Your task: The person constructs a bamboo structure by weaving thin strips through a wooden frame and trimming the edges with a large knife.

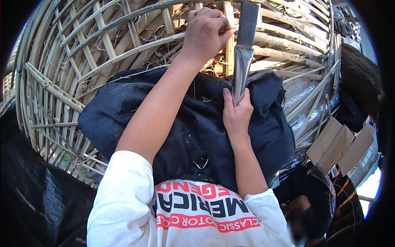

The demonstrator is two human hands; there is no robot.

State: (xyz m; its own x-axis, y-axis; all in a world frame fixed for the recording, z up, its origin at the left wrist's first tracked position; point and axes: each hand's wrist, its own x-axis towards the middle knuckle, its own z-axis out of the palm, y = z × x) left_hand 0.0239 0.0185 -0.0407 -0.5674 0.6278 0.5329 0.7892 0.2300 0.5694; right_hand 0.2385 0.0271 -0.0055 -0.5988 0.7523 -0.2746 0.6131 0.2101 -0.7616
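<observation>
Grey metal is being gripped in the right hand [238, 111]: a large knife [243, 57], its handle being wrapped by closed fingers and its blade being pointed ahead of that hand. Farther ahead and to the left, the left hand [207, 33] is being held closed, fingers curled in, over a pale bamboo strip [229, 57]; whether the strip is being pinched cannot be told. Control is probably being helped by the firm right grip, but safety is likely being reduced by the blade being so near the left fingertips. Better work would likely be being done with the blade being angled away from them and short, light strokes being used. Which edge is sharp is not being shown, so both are best being treated with care.

In looks, the blade is being seen as dark, flat and scuffed, while the handle is being lit brightly, smooth and tube-like, with a rough join being shown between them. Under the right hand, a dark cloth [189, 119] is being spread; left of the left hand, a bamboo lattice [166, 18] is being seen.
</observation>
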